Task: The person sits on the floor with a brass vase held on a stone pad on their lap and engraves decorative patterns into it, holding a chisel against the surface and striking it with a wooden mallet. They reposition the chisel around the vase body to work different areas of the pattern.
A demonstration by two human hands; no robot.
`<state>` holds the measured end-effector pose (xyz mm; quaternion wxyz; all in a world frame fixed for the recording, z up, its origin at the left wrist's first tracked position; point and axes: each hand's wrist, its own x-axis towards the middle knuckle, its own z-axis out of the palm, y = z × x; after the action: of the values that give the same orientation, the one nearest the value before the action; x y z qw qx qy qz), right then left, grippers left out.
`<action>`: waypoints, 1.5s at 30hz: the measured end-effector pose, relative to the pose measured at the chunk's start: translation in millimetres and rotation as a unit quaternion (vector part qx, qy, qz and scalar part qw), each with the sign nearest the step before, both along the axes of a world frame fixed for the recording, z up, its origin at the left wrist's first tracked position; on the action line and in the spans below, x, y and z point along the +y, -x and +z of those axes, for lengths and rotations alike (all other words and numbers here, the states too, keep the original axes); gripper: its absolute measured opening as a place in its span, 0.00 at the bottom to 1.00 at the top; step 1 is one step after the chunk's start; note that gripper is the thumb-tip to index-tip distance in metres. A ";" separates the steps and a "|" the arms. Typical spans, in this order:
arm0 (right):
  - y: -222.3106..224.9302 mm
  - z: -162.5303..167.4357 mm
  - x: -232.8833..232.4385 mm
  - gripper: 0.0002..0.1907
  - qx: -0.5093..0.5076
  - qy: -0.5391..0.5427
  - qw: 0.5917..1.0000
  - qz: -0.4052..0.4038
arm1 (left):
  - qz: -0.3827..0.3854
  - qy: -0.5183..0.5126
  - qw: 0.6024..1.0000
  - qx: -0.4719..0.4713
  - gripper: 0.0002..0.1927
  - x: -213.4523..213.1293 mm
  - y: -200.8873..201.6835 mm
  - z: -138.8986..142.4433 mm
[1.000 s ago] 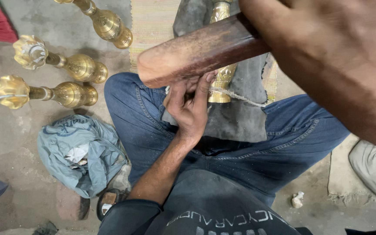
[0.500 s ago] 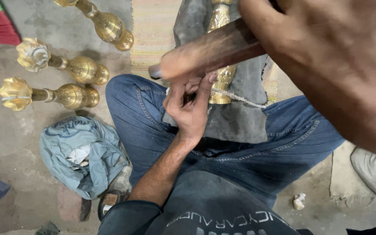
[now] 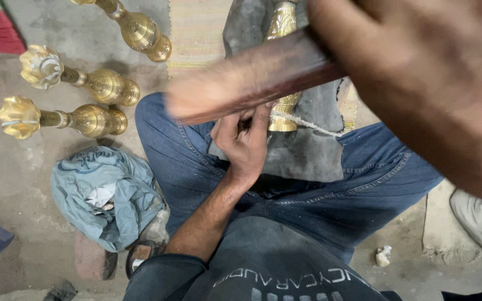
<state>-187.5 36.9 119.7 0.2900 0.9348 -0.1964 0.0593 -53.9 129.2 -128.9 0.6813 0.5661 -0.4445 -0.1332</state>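
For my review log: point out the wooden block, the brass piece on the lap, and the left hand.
wooden block (image 3: pixel 252 83), head view, blurred broad face.
brass piece (image 3: pixel 283 22), head view, upper body.
left hand (image 3: pixel 246 147), head view, back of hand.

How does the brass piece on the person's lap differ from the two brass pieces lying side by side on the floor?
The brass piece on the lap rests on a dark grey cloth, mostly hidden behind a blurred wooden stick; the two floor pieces lie bare on concrete, in full view. The left hand touches the lap piece; no hand touches the floor pieces. The floor pieces show flower-shaped ends; the lap piece shows none. All are shiny golden metal.
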 end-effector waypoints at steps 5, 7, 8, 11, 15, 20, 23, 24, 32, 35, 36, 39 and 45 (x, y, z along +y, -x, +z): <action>1.1 -0.1 0.0 0.16 0.075 0.007 0.997 -0.032 | 0.021 0.007 0.998 -0.060 0.08 1.8 -1.3 -2.3; 0.0 0.4 0.8 0.15 0.039 -0.027 0.998 -0.030 | 0.009 0.011 0.999 -0.042 0.09 2.7 -1.5 0.4; -1.3 0.7 1.3 0.15 0.040 -0.027 0.998 -0.031 | -0.005 0.018 1.000 -0.019 0.09 2.6 -0.6 2.2; -4.5 2.8 1.7 0.15 0.084 0.022 0.995 -0.041 | 0.000 0.012 1.000 0.002 0.10 1.8 -0.5 7.6; -5.9 3.6 0.3 0.14 0.054 0.004 0.998 -0.020 | 0.018 -0.015 1.000 -0.015 0.12 0.6 0.0 10.8; -4.0 1.7 -0.9 0.15 0.094 0.011 0.995 -0.026 | 0.012 0.022 0.999 -0.028 0.10 3.1 0.7 2.6; -5.7 0.7 -1.6 0.12 0.129 0.061 0.990 -0.020 | 0.018 0.003 1.000 -0.016 0.08 2.3 0.5 -4.9; -6.7 0.5 -2.0 0.11 0.132 0.069 0.989 -0.019 | 0.022 -0.013 1.000 -0.007 0.08 2.2 0.9 -6.6; 0.6 0.5 -0.3 0.11 0.089 -0.001 0.995 -0.038 | 0.015 0.000 0.999 -0.040 0.07 5.7 -0.3 -2.9; 0.8 -4.3 1.1 0.13 0.005 -0.061 0.998 -0.023 | 0.016 0.018 0.999 -0.037 0.08 4.6 -2.0 -4.9; 1.1 -4.2 1.9 0.13 -0.007 -0.061 0.998 -0.015 | 0.015 0.029 0.999 -0.034 0.10 4.1 -2.3 -6.4; 3.8 -1.3 1.7 0.11 0.047 0.006 0.999 -0.009 | 0.012 0.006 1.000 -0.013 0.05 5.2 -4.3 -8.0; 15.7 -16.2 -6.9 0.10 -0.062 -0.122 0.991 0.000 | -0.083 0.023 0.996 -0.017 0.13 0.2 -28.0 7.3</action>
<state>-203.2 30.1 103.5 0.1609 0.9578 -0.2194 0.0929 -25.9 129.5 -121.6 0.6730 0.5135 -0.5046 -0.1695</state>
